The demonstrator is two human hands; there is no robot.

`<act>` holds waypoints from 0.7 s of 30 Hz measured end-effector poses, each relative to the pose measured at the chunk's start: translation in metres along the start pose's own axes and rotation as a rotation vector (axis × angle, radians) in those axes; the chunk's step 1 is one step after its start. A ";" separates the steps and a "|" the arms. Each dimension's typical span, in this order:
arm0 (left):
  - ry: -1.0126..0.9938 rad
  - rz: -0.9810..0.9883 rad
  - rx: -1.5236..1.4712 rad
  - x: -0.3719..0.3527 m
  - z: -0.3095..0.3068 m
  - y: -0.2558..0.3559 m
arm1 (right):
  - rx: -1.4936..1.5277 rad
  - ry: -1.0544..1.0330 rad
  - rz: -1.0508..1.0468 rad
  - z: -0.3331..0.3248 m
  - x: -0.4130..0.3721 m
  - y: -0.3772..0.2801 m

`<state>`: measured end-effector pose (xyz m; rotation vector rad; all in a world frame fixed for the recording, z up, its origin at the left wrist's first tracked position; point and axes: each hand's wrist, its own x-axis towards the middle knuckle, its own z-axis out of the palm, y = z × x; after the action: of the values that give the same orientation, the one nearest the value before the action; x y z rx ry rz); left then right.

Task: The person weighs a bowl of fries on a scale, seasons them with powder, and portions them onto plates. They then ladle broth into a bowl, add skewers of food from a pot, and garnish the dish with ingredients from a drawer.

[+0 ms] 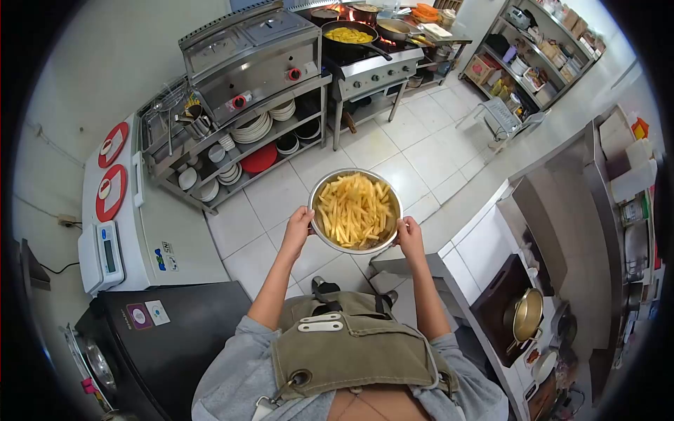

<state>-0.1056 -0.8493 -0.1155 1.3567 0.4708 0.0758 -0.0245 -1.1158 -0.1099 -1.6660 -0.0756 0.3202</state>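
Note:
A round steel bowl (390, 239) heaped with French fries (351, 210) is held out in front of my body, above the tiled floor. The fries on top look slightly blurred. My left hand (300, 223) grips the bowl's left rim, and my right hand (408, 236) grips its right rim. Fingers on both sides curl under the edge, partly hidden by the bowl.
Ahead, a stove (375, 70) carries a black frying pan (348, 35) with yellow food and visible flames. A steel counter (260, 77) with plates below stands left of it. A white freezer (168, 217) is at left, a tiled counter (484, 259) at right, and a grey chair (500, 118) farther back.

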 end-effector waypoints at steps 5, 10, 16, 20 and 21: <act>0.019 0.283 0.024 -0.018 0.007 0.008 | 0.097 0.080 -0.278 0.001 -0.006 -0.004; 0.053 0.024 0.024 0.005 0.008 0.019 | 0.028 0.012 -0.020 0.001 0.010 -0.006; 0.005 0.203 -0.014 -0.003 0.002 0.032 | 0.079 0.107 -0.295 0.013 -0.001 -0.022; -0.009 0.101 -0.012 0.017 -0.003 0.012 | 0.020 0.032 -0.046 0.010 0.013 0.000; -0.011 0.056 0.005 0.018 -0.003 0.019 | 0.022 0.033 -0.042 0.012 0.011 -0.004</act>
<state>-0.0864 -0.8371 -0.1032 1.3747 0.4239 0.1126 -0.0161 -1.1012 -0.1084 -1.6447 -0.0819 0.2606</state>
